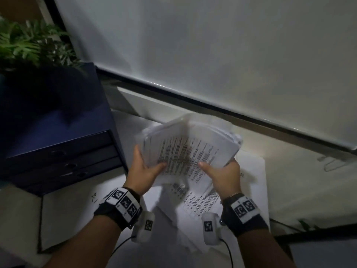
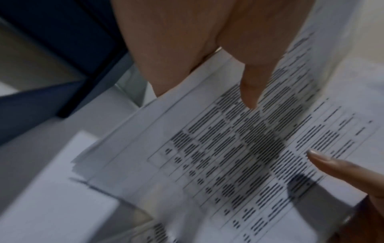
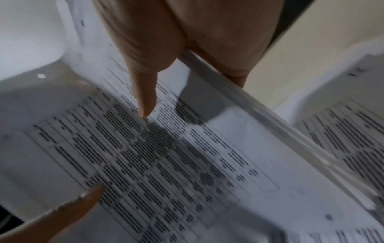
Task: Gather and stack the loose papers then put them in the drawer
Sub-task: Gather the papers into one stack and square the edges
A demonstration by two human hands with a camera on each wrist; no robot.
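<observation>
Blurred print on the paper stack [image 1: 190,149]; fingers hidden beneath it.

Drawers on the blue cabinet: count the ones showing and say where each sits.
3 on the blue cabinet, stacked on its front: top drawer, middle drawer, bottom drawer. All look closed. The dim light may hide another below.

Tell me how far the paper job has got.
Done: a thick stack of papers is gathered. In hand: left hand and right hand both hold it above the desk. Left: loose sheets lie beneath, and the blue drawer unit looks closed.
</observation>
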